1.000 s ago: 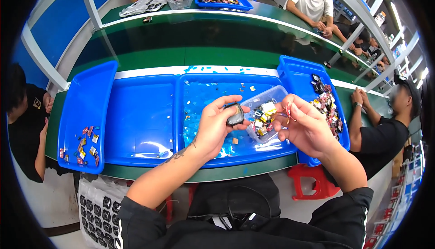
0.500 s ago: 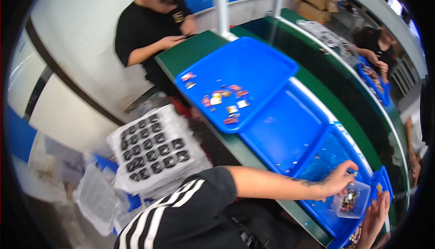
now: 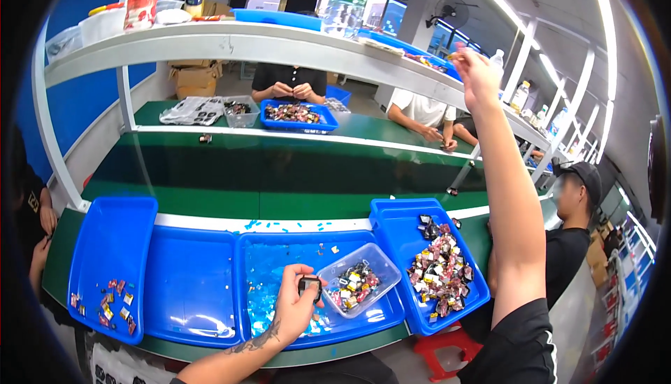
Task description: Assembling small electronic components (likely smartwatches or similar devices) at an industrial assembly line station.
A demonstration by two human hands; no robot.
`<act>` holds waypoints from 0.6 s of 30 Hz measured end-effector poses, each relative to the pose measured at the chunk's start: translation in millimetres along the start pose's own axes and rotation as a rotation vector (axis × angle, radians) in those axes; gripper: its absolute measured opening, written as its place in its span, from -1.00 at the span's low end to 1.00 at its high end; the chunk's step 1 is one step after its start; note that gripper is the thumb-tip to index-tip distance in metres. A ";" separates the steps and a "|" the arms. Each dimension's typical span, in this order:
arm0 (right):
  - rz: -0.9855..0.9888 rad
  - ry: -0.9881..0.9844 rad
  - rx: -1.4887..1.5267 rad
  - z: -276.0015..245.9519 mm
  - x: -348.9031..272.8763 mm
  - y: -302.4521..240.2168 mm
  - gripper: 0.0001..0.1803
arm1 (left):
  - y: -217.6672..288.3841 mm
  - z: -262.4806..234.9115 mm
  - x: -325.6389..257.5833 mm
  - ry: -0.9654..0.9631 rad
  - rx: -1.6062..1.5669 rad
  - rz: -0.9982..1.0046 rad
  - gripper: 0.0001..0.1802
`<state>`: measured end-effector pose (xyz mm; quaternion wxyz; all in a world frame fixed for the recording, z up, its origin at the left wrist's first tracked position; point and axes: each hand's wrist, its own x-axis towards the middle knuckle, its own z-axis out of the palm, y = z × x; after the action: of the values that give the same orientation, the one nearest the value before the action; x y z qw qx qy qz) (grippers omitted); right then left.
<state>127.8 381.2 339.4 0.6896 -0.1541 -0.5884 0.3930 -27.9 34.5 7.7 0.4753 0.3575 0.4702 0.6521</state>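
My left hand (image 3: 292,307) grips a small black square-framed part (image 3: 309,287) between thumb and fingers, just left of a clear plastic box (image 3: 393,276). In that box lies a heap of small pink, yellow and black pieces (image 3: 355,285). It sits tilted in a blue tray (image 3: 244,279) strewn with blue scraps. High on the right, my right hand (image 3: 479,80) is at the shelf edge, closed with fingertips pinched around a small pinkish piece (image 3: 458,52). Near it on the shelf is a blue tray (image 3: 447,68) with more small pieces.
A blue tray (image 3: 384,209) of mixed small parts stands to the right. Two more trays lie left, the outermost tray (image 3: 112,209) holding several pieces. The shelf (image 3: 210,45) crosses above the green bench, carrying a water bottle (image 3: 342,6). People sit opposite and at both sides.
My view has swung up and right from the left side of the bench. My right hand has risen from beside the right tray to the shelf. My left hand stays near the clear box.
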 end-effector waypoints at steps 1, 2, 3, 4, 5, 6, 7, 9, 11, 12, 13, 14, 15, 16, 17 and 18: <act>0.038 -0.061 -0.275 3.8 4.1 3.3 -0.80 | -0.8 -1.2 -1.5 0.014 0.026 0.014 -0.72; 0.077 -0.124 -0.548 8.8 4.2 5.6 -0.78 | -1.5 -3.6 -5.8 0.030 0.054 0.027 -0.72; 0.078 -0.127 -0.536 6.1 12.2 8.3 -0.78 | -2.7 -5.7 -9.3 0.037 0.017 0.040 -0.72; -0.162 -0.117 -0.828 -1.0 20.6 8.8 -0.77 | -0.3 -5.6 -10.4 0.046 0.024 0.043 -0.72; -0.402 -0.111 -1.117 -10.6 26.4 14.1 -0.75 | 0.8 -1.9 -10.9 0.055 0.006 0.064 -0.73; -0.413 -0.076 -1.055 -17.8 26.4 16.5 -0.76 | -0.3 -1.5 -10.4 0.062 -0.013 0.076 -0.73; -0.376 -0.127 -1.006 -25.0 27.2 21.2 -0.75 | -4.6 -2.7 -8.3 0.044 0.009 0.068 -0.75; -0.504 -0.015 -1.053 -30.5 8.5 24.2 -0.75 | -14.5 -3.4 -2.3 0.001 -0.038 0.112 -0.78; -0.464 -0.072 -0.869 -43.7 -20.9 27.5 -0.75 | -11.2 -2.6 3.4 -0.041 0.019 0.109 -0.80; -0.446 -0.121 -0.759 -23.9 -56.1 23.0 -0.75 | -9.1 -5.6 1.9 -0.025 -0.013 0.119 -0.79; -0.453 -0.273 -0.818 -20.1 -86.8 27.1 -0.77 | -4.8 -5.9 1.1 -0.014 -0.022 0.095 -0.79; -0.456 -0.436 -0.867 -19.9 -126.5 32.0 -0.79 | -6.5 -6.8 2.7 0.000 -0.031 0.103 -0.77; -0.311 -0.644 -0.887 -14.0 -170.7 33.5 -0.82 | -6.3 -9.7 -0.1 0.025 -0.007 0.098 -0.76; -0.179 -0.843 -0.913 -16.1 -206.7 27.4 -0.86 | -5.2 -9.1 -0.3 0.031 0.011 0.105 -0.75; -0.221 -1.005 -0.770 -31.7 -229.2 40.2 -0.91 | -6.6 -6.2 -0.8 0.019 0.000 0.116 -0.73; -0.255 -1.127 -0.831 -36.9 -253.8 37.6 -0.90 | -9.3 -4.4 1.1 0.032 0.024 0.105 -0.71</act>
<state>149.0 231.0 129.2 0.2049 -0.1075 -0.9701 0.0724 -29.5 35.4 -2.5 0.4286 0.3768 0.4659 0.6762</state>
